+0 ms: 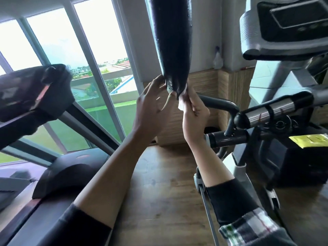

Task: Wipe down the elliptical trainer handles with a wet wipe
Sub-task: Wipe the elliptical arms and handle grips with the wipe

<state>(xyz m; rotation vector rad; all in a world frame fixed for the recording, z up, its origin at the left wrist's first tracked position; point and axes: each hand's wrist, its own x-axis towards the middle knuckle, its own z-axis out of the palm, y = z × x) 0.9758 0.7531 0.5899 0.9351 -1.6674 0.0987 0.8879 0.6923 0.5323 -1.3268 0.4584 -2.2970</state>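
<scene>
1. Home gym corner: wood floor (159,192), big window (71,50) from 9 to 11 o'clock with rooftops and green outside, wood-panel wall (204,82) behind the hands.
2. Treadmill (53,174) fills 7 to 9 o'clock, its console (32,89) at 9 o'clock, blurred.
3. Elliptical trainer's body (284,157) sits at 3 to 4 o'clock, its grey display console (284,25) at 1 o'clock.
4. Black foam handle (170,41) hangs down from 12 o'clock, very near the camera; its lower end sits at centre, between the two hands.
5. Right hand (193,118) just right of centre, fingers curled, pinching a white wet wipe (182,102) against the handle's lower right edge.
6. Left hand (150,107) just left of centre, fingers fairly straight and spread, fingertips touching the handle's lower left edge; it grips nothing.
7. A thin pale strip (169,100) hangs at the handle's end between the hands; cannot tell what it is.
8. Step in hand, as judged: wiping the bottom end of this handle, left hand steadying.
9. Next move likely calls for wrapping the wipe round the foam and sliding along it, with the handle kept from swinging.
10. Fixed chrome-and-black handlebar (266,110) at 3 o'clock and the short dark grip (229,137) below it look still to be wiped; cannot confirm.
11. Writing: yellow sticker (308,140) on the trainer's body at 3 o'clock, print too blurred to read. Display is dark, no digits. No brand readable anywhere.
</scene>
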